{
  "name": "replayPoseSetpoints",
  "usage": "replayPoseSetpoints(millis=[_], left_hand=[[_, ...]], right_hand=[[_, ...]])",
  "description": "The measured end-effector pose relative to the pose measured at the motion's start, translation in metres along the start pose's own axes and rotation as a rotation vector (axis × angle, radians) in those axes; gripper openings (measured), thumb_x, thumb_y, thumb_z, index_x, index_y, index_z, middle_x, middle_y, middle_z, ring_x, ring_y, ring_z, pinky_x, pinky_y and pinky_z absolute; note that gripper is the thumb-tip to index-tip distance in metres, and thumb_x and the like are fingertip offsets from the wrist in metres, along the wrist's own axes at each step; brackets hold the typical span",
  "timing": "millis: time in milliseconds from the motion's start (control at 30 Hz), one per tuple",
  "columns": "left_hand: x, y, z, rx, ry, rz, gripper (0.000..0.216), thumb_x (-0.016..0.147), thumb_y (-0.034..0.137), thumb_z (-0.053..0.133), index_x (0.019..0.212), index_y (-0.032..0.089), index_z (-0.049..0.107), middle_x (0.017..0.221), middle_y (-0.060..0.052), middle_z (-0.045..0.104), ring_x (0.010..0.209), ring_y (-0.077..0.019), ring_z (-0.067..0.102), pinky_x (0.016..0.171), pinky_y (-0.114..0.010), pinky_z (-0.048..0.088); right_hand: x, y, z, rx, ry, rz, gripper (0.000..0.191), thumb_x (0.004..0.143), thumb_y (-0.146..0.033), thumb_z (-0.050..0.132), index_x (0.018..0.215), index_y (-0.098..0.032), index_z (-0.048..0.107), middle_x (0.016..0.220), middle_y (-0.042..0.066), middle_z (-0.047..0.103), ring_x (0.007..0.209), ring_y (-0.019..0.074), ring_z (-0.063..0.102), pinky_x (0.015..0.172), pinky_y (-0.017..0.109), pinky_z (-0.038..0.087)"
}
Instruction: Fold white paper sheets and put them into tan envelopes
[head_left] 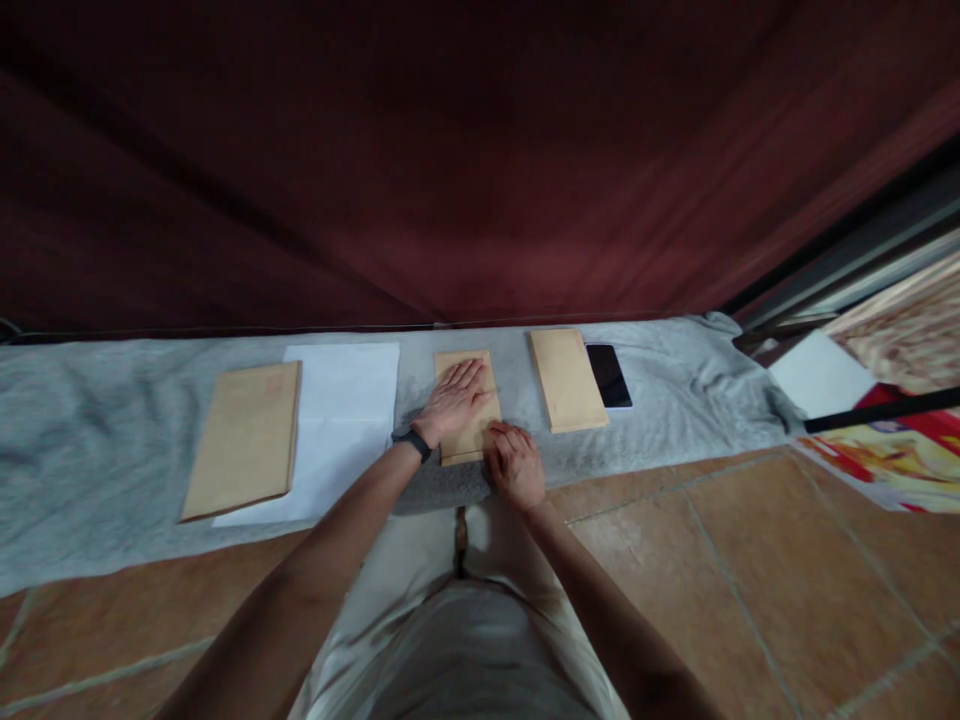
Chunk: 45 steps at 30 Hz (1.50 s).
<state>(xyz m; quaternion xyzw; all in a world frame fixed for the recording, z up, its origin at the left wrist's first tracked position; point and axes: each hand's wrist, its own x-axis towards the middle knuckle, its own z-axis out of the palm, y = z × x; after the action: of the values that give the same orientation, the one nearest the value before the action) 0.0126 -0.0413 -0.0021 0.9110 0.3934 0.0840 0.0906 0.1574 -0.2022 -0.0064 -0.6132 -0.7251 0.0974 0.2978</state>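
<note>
A brown paper envelope (469,442) lies straight in front of me on a grey cloth (420,380). My left hand (454,398), with a dark band on its wrist, rests flat across the envelope's middle, fingers stretched toward the upper right. At the envelope's lower right edge, my right hand (517,465) has its fingers curled and pressed together on the edge; the fingertips are partly hidden. The envelope's near end shows a fold line.
To the left, a stack of larger brown envelopes (244,435) overlaps white paper sheets (345,400). On the right, more brown envelopes (568,380) lie beside a dark-screened phone (610,376). A dark red curtain (480,200) hangs behind; tiled floor (675,560) lies below.
</note>
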Motion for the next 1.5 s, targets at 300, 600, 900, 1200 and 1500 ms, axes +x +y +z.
replayPoseSetpoints(millis=[300,600,900,1200,1500], left_hand=[[0.0,0.006,0.004,0.035,0.01,0.038,0.061,0.104,0.042,0.031,0.158,0.014,0.036,0.165,-0.01,0.036,0.155,-0.023,0.026,0.129,-0.043,0.015],[0.01,0.008,0.002,0.014,-0.007,-0.015,0.06,0.104,0.042,0.031,0.156,0.014,0.039,0.164,-0.011,0.038,0.153,-0.0257,0.031,0.126,-0.045,0.024],[0.015,0.008,0.002,0.029,0.026,-0.003,0.062,0.103,0.042,0.032,0.155,0.009,0.04,0.163,-0.014,0.038,0.154,-0.0254,0.03,0.127,-0.044,0.021],[-0.033,0.021,0.004,0.009,-0.032,0.108,0.059,0.106,0.04,0.028,0.157,0.013,0.037,0.164,-0.013,0.037,0.155,-0.0209,0.028,0.127,-0.044,0.022],[-0.089,0.041,0.0,-0.059,-0.039,0.145,0.055,0.107,0.04,0.031,0.154,0.013,0.042,0.161,-0.014,0.042,0.153,-0.0212,0.032,0.126,-0.044,0.027]], right_hand=[[0.0,-0.001,0.001,-0.004,0.002,0.003,0.031,0.102,-0.02,0.048,0.13,-0.02,0.06,0.135,0.009,0.066,0.129,0.0227,0.057,0.115,0.044,0.04],[0.0,-0.003,0.0,0.001,0.008,0.018,0.03,0.102,-0.02,0.048,0.129,-0.022,0.061,0.133,0.009,0.066,0.126,0.0233,0.059,0.114,0.044,0.041],[0.001,-0.004,-0.001,-0.001,0.022,0.008,0.028,0.102,-0.02,0.047,0.126,-0.022,0.061,0.132,0.008,0.067,0.124,0.0232,0.059,0.113,0.043,0.041],[-0.003,0.002,0.006,-0.033,0.023,-0.011,0.032,0.1,-0.019,0.047,0.128,-0.019,0.061,0.13,0.012,0.066,0.123,0.0261,0.058,0.112,0.046,0.042],[-0.002,0.002,0.006,-0.001,0.03,-0.022,0.035,0.099,-0.018,0.046,0.132,-0.021,0.06,0.133,0.011,0.065,0.126,0.025,0.057,0.113,0.044,0.042]])
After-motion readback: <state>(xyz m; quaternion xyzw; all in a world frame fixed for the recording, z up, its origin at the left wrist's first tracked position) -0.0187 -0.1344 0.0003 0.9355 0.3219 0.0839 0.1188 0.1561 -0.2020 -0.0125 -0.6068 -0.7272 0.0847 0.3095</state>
